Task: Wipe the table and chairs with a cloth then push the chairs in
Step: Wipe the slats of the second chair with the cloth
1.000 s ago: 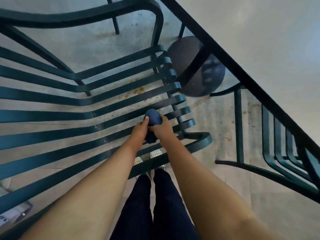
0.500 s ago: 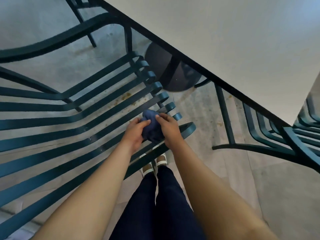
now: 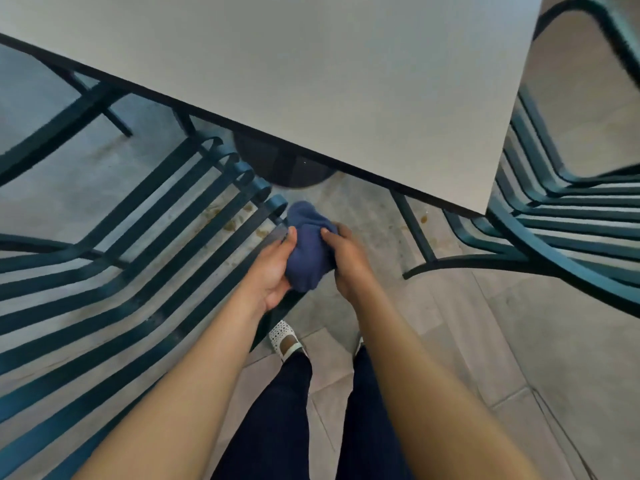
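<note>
Cloth [image 3: 310, 256] bunched between both hands, left hand [image 3: 273, 268] and right hand [image 3: 346, 259] gripping it, just below surface [image 3: 311, 81] edge. Chairs [image 3: 138, 254] not pushed in yet; wiping progress unclear tbh.

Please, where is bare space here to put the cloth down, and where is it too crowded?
The white table top is bare across its visible surface, from its dark near edge to the right corner. Between the left chair and the right chair is open floor, bordered by the person's feet. The left chair's seat is slats with gaps. Both hands, left hand and right hand, hold the cloth.
</note>
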The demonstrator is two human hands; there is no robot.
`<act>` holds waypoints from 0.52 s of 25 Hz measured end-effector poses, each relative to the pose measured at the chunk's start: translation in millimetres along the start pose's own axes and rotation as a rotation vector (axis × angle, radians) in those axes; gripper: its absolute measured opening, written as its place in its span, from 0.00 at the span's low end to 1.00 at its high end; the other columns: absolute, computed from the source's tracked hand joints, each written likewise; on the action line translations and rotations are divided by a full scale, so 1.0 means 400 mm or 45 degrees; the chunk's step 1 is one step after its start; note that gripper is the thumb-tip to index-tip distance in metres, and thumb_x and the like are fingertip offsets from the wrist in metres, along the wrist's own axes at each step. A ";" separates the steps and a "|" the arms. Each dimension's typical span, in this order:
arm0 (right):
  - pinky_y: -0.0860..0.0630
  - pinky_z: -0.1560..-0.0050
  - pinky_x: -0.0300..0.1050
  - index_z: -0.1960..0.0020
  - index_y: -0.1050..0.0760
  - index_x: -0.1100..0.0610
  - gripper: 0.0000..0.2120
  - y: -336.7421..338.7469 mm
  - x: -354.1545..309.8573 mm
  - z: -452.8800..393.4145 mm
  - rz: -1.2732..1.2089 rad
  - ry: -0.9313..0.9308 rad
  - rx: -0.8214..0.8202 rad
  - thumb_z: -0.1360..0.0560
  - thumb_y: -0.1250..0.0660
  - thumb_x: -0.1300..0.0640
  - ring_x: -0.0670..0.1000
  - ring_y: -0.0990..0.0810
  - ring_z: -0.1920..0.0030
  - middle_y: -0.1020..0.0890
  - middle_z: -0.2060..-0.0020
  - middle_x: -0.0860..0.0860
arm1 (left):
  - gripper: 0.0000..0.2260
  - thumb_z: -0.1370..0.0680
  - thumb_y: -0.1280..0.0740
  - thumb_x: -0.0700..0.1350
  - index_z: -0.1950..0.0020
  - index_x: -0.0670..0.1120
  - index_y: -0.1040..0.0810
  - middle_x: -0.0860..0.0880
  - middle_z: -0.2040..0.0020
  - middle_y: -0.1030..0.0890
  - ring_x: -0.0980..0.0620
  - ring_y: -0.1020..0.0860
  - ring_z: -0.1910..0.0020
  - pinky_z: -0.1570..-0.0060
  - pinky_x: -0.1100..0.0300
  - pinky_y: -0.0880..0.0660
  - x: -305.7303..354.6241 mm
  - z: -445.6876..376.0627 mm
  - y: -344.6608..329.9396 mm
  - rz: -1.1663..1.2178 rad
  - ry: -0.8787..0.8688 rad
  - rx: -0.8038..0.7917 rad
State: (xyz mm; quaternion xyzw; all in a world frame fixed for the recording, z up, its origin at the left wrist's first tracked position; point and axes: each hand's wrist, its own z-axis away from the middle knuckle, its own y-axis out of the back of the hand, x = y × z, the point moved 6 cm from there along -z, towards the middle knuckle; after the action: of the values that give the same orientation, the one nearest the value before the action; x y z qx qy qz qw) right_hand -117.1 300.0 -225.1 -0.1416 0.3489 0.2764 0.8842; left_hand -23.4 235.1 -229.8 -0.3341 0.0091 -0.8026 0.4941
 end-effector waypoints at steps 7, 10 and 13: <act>0.29 0.48 0.37 0.36 0.28 0.57 0.24 0.212 -0.076 0.071 0.584 0.191 0.102 0.28 0.29 0.49 0.48 0.23 0.44 0.21 0.47 0.51 | 0.12 0.19 0.44 0.41 0.40 0.46 0.25 0.44 0.38 0.27 0.49 0.29 0.38 0.40 0.56 0.31 -0.060 0.025 -0.228 -0.384 0.001 -0.078; 0.29 0.56 0.36 0.44 0.23 0.61 0.15 0.334 -0.125 0.128 0.790 0.477 0.223 0.26 0.31 0.52 0.50 0.21 0.53 0.19 0.56 0.52 | 0.18 0.19 0.41 0.49 0.29 0.48 0.33 0.44 0.27 0.43 0.46 0.44 0.28 0.31 0.53 0.45 -0.077 0.044 -0.308 -1.252 -0.293 0.116; 0.28 0.39 0.46 0.32 0.30 0.59 0.24 0.434 -0.150 0.197 0.908 0.732 0.267 0.26 0.31 0.53 0.53 0.25 0.38 0.22 0.39 0.56 | 0.33 0.24 0.51 0.66 0.23 0.52 0.48 0.48 0.23 0.54 0.47 0.55 0.25 0.28 0.46 0.51 -0.113 0.093 -0.400 -1.685 -0.495 0.137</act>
State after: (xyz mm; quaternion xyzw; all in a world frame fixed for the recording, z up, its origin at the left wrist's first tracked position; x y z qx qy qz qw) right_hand -213.0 451.8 -137.0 0.0063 0.6326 0.4757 0.6112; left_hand -115.9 364.9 -169.5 -0.3823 -0.3252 -0.8601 -0.0909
